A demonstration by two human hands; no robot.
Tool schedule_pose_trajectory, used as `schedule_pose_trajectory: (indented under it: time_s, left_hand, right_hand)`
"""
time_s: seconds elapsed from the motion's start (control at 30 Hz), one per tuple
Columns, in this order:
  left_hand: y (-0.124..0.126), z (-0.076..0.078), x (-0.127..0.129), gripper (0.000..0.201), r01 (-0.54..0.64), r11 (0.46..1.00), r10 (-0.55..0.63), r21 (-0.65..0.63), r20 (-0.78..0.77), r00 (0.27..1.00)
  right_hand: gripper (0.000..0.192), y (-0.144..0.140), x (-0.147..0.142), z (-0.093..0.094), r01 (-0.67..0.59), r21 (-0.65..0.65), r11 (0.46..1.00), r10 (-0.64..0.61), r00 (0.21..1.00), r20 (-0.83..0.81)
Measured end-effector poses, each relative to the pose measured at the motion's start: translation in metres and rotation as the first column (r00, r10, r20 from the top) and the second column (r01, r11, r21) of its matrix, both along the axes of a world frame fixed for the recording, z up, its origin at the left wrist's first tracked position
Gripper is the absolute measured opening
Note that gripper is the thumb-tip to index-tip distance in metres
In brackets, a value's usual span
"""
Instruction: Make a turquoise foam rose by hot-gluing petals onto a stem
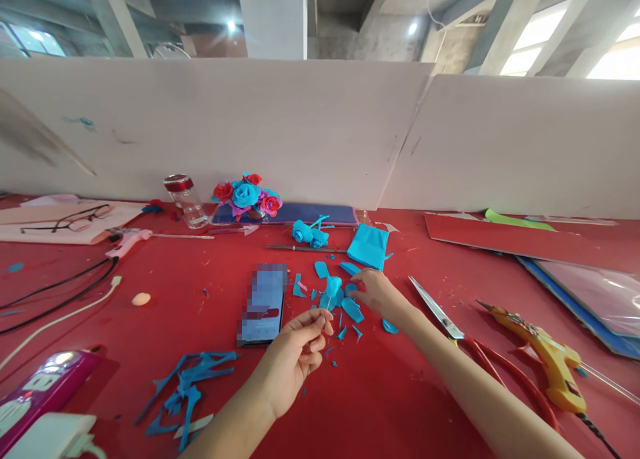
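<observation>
A red table (400, 392) stood against white partition boards (300, 125), under a bare concrete ceiling with bright windows to the right.

The left hand (295, 359) reached in from the bottom of the view, its fingers curled loosely and its thumb and forefinger pressed together on the thin stem of a small blue paper flower (332, 291). The flower stood upright just above that hand, a half-formed bud of crinkled blue paper, its lower end hidden in the pinch. The right hand (375, 292) lay just beside the bud on the far side, fingers bent downward onto loose blue petals (353, 309) scattered on the table; whether it gripped one or only touched them could not be told.

A phone (264, 305) lay flat just left of the flower, its screen blurred. Near the bottom left lay a tangle of blue paper scraps (187, 389). Behind the hands rested a folded piece of blue paper (369, 245) and two finished blue paper roses (307, 233). A small bouquet of red, blue and purple paper flowers (246, 195) stood against the partition beside a glass jar (186, 200). To the right of the right forearm lay red-handled scissors (465, 339) and a yellow glue gun (547, 359). At far left, spectacles (70, 220) rested on pale paper.
</observation>
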State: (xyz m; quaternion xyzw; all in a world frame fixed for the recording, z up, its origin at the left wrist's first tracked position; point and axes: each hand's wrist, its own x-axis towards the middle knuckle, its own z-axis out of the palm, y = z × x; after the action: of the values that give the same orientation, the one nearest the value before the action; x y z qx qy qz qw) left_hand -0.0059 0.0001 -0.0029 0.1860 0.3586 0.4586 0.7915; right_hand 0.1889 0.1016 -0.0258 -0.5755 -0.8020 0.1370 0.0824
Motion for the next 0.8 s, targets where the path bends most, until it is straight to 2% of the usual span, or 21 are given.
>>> schedule_pose_trajectory:
  time_s: [0.27,0.43,0.6,0.8]
  left_hand:
    - [0.000,0.000,0.002,0.015,0.005,1.000,-0.005,0.000,-0.014,1.000]
    - [0.001,-0.002,0.002,0.017,-0.007,1.000,0.007,-0.007,-0.018,1.000]
    - [0.001,-0.004,0.002,0.016,0.010,1.000,-0.010,0.005,-0.012,1.000]
    - [0.001,-0.005,0.002,0.015,0.014,1.000,-0.014,-0.001,-0.023,1.000]
  right_hand:
    - [0.030,-0.013,-0.003,0.003,0.132,-0.050,0.990,-0.130,0.991,0.032]
    - [0.030,-0.010,-0.002,0.003,0.141,-0.054,0.989,-0.143,0.989,-0.041]
    - [0.018,-0.005,0.000,0.000,0.148,-0.008,0.989,-0.148,0.984,-0.097]
    - [0.015,-0.010,-0.003,0.001,0.181,0.002,0.984,-0.179,0.976,-0.125]
